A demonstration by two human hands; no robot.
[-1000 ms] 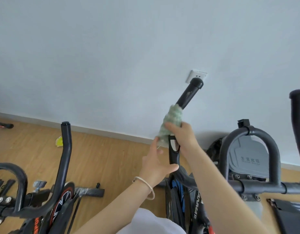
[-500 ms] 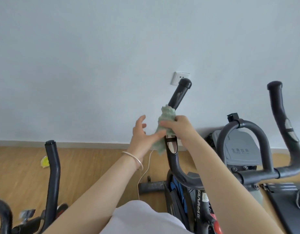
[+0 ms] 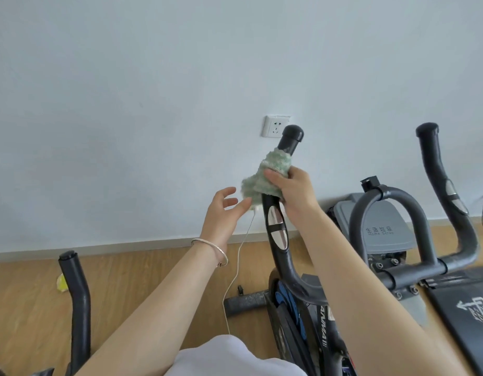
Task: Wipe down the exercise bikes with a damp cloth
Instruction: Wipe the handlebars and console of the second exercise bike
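Green fluffy cloth (image 3: 267, 175) wraps the black upright bike handlebar (image 3: 278, 234), right hand (image 3: 294, 191) grasping it; left hand (image 3: 221, 213) hovers, fingers relaxed. Pale blue wall (image 3: 153, 77), wooden plank floor (image 3: 31, 308) behind.

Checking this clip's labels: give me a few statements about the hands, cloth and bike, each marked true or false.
1. The right hand grips the green cloth around the handlebar. True.
2. The left hand grips the handlebar. False: it is open beside the cloth, off the bar.
3. The cloth covers the end cap. False: the end cap shows bare above it.
4. A wall socket is behind the handlebar's tip. True.
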